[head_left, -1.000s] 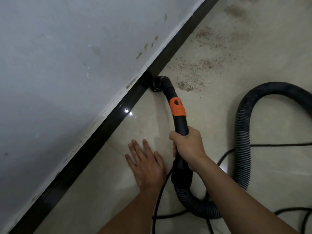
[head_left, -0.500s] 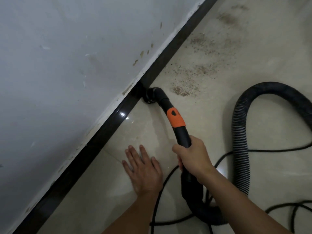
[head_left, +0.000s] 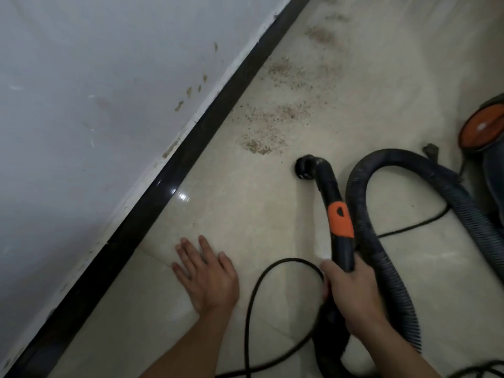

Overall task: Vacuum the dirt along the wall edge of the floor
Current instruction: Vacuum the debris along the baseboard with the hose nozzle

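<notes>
Right, grey wall (head_left: pixel 95 105) fills the left, cream floor (head_left: pixel 245 214) the right, black skirting (head_left: pixel 152 203) running between them. Ribbed hose (head_left: pixel 381 268) loops beside the black pipe (head_left: pixel 328 184). Right hand (head_left: pixel 351 293) wraps its fingers round the pipe's lower end, below the orange collar (head_left: pixel 341 222). Left hand (head_left: pixel 210 276) lies flat on the tile, fingers spread, near the skirting. Dirt (head_left: pixel 256 145) sits scattered along the wall edge, well beyond the grip. Nozzle (head_left: pixel 304 167) points down at the floor, ahead of the right hand, just short of the nearest patch, apart from the skirting.
</notes>
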A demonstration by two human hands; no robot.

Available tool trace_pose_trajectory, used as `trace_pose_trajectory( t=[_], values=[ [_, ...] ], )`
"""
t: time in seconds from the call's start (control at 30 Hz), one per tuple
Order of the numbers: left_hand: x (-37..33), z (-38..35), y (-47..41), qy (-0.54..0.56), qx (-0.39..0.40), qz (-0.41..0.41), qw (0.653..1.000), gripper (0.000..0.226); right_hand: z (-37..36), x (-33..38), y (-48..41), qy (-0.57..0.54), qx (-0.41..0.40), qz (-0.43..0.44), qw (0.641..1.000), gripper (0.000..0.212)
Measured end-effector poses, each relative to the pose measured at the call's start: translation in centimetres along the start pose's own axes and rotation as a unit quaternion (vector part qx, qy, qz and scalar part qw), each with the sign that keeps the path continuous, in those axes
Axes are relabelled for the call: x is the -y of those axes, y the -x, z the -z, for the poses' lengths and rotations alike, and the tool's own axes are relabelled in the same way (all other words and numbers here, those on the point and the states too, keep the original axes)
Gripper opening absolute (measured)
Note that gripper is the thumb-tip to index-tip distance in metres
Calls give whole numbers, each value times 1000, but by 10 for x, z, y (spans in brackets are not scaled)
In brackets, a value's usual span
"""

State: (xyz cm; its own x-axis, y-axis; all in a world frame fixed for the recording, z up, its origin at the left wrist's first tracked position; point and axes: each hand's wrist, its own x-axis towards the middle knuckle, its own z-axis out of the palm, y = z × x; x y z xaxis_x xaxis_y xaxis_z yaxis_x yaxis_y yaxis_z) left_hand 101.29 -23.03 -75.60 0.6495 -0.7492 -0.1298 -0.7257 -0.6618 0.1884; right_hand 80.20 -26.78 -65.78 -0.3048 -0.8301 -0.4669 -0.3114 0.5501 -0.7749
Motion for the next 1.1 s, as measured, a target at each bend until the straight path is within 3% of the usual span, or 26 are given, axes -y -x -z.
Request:
trace_pose_trajectory(
  t=[0.13, 0.47, 0.67, 0.83, 0.97, 1.1],
  values=[
    [0, -1, 0, 6, -3, -2, 1000, 67, -44, 31, -19, -62, 63, -6, 996, 14],
    [2, -4, -1, -8, -2, -6, 1000, 63, -107, 80, -33, -80, 179, -6, 981, 11],
    [1, -3, -1, -5, -1, -4, 1000, 63, -113, 71, -33, -65, 137, 10, 988, 13],
    [0, -2, -1, -10, 13, -4, 1000, 65, -135, 100, -44, -50, 182, 16, 982, 12],
    [0, 0, 0, -2, 2, -8, 1000, 64, -96, 70, -27, 27, 189, 41, 981, 12],
    [-1, 0, 0, 5, -11, -13, 1000, 64, -22, 11, -11, 29, 106, 21, 994, 17]
  ],
)
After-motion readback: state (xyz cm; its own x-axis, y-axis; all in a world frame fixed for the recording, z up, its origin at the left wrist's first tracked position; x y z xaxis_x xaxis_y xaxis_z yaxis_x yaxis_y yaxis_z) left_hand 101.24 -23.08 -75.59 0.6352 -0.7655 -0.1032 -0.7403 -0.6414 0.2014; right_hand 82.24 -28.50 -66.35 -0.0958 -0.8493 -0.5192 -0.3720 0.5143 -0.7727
